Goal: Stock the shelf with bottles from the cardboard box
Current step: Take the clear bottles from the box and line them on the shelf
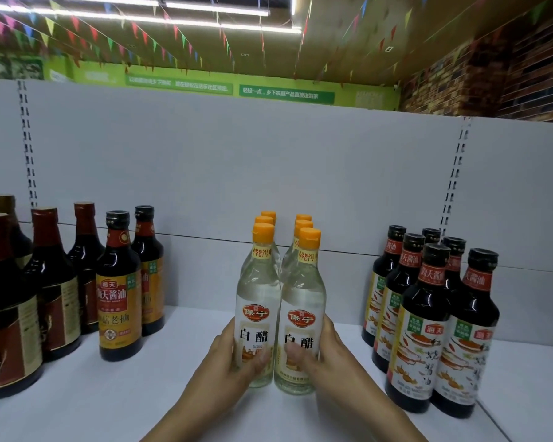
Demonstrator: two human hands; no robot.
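the white shelf (109,393) carries clear bottles (258,301) upright in two rows mid-shelf (three deep, orange caps), dark bottles (119,298) at left, a second dark group (428,330) at right.

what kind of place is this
Most likely a grocery shop or small supermarket: a white retail shelf with slotted uprights, rows of identical soy sauce bottles and white vinegar bottles faced forward, and coloured bunting under the ceiling.
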